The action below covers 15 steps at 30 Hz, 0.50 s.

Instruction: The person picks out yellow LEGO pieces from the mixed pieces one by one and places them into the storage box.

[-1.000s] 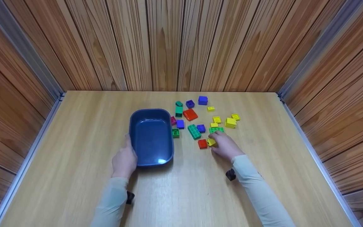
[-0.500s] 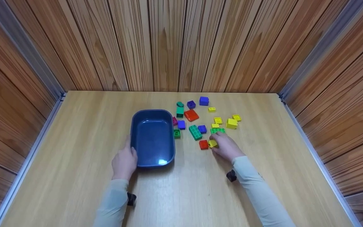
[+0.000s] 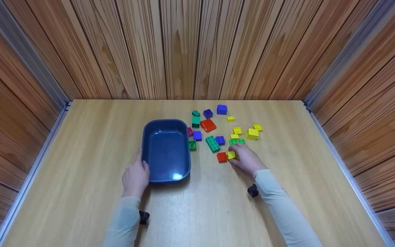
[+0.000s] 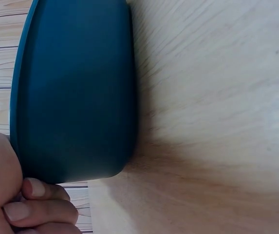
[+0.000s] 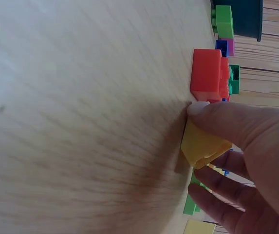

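1. Grip of the right hand point(image 3: 247, 159): narrow, holding a yellow brick point(image 3: 231, 155) between the thumb and the fingers
2. Yellow brick: low over the worktop point(image 3: 197, 219), right of the blue tray point(image 3: 168, 151); contact with the surface cannot be told
3. Red brick point(image 3: 222, 157): just beside the yellow brick, on the tray side
4. Light green brick point(image 3: 237, 141): on the worktop, just beyond the right fingers, studs upward
5. Left hand point(image 3: 135, 176): at the near left side of the blue tray, gripping its rim with the thumb and curled fingers
6. Long green brick point(image 3: 212, 144): between the tray and the right hand, studs upward
7. Flat red piece point(image 3: 208, 125): farther back, among scattered bricks
8. Wood-panelled wall point(image 3: 180, 51): behind the worktop
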Tool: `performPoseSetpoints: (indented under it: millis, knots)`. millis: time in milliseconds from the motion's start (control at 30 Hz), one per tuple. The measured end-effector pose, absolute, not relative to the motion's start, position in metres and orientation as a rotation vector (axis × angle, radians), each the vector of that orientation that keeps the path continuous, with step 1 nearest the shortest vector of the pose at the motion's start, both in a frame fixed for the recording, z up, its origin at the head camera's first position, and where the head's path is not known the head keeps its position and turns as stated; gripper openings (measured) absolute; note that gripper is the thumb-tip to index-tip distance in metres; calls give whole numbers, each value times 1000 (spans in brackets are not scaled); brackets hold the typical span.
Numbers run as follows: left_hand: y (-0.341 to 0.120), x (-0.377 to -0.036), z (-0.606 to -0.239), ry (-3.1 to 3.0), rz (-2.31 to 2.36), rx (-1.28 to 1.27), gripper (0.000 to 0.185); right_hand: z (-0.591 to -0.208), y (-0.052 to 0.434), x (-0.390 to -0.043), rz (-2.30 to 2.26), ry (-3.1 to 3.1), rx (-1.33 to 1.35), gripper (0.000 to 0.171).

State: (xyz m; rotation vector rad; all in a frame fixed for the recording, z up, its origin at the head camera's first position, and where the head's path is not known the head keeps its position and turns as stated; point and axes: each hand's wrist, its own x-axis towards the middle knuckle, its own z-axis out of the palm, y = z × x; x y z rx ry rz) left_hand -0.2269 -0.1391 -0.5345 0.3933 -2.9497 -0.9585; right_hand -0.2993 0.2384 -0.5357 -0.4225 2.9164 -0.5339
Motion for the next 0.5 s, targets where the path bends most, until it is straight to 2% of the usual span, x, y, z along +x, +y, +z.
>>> performPoseSetpoints:
  millis: [500]
  knots:
    - [-141, -226, -535, -2923, -975, 360, 58, -534, 241, -305, -619, 2843, -420, 38]
